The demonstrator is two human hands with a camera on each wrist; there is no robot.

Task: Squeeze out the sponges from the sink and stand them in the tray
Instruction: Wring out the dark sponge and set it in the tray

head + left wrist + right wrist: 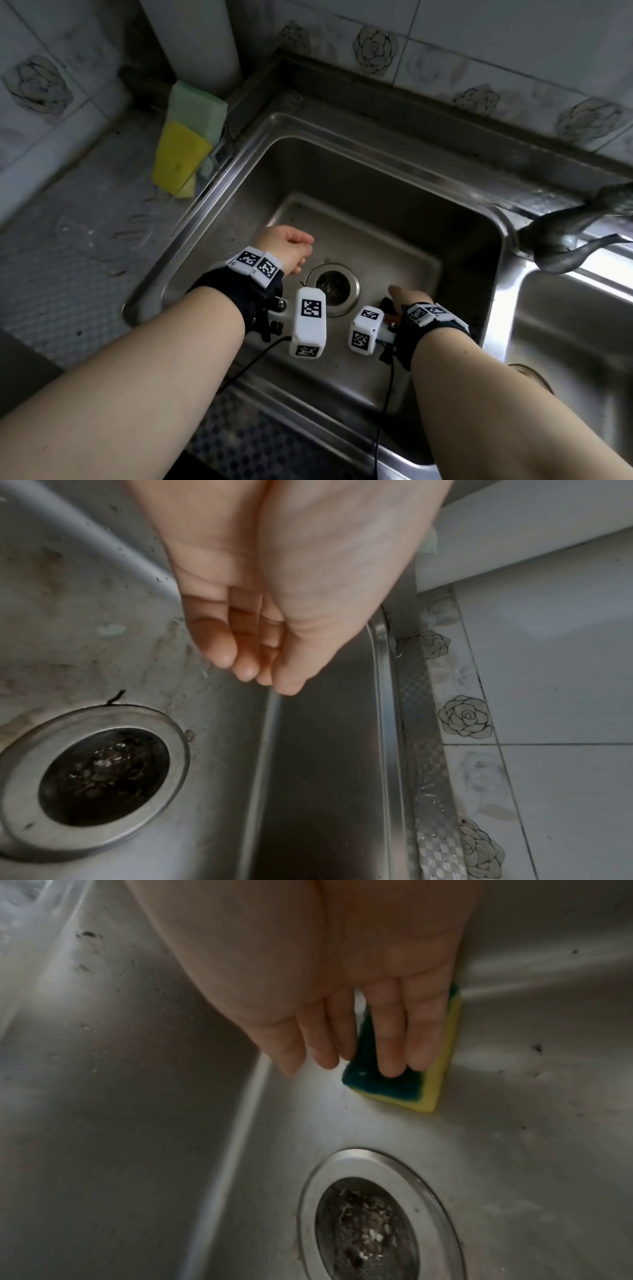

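On the floor of the steel sink (376, 171), near the drain (369, 1226), lies a yellow sponge with a dark green scouring face (394, 1085). My right hand (354, 1066) reaches down onto it, and two straight fingers (390, 1042) rest on the green face. In the head view the right hand (399, 296) and its wrist camera hide that sponge. My left hand (298, 246) hovers over the basin beside the drain with loosely curled fingers (226, 653), holding nothing. A green sponge (198, 109) and a yellow sponge (181, 154) stand on edge in the tray (219, 150) at the sink's back left corner.
A dark faucet (575, 233) reaches in from the right, between this basin and a second basin (582, 325). Tiled walls (479, 51) close off the back and left. A textured metal counter (68, 257) lies left of the sink.
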